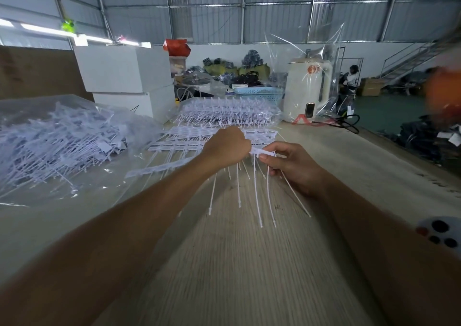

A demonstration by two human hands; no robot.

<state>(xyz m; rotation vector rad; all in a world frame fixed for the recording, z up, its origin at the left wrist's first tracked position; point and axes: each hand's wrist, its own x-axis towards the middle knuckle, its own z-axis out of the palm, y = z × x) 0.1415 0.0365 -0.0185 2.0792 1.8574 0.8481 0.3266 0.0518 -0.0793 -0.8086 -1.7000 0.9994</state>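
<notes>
Inside clear bag, loose ties, strip held

Person's body as seen: two long forearms, bare along their whole visible length, ending in bare left hand and right hand.

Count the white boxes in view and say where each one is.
2. The upper box sits at the back left, stacked on the lower box, which stands behind the bag of plastic ties. Others may be hidden behind them.
</notes>
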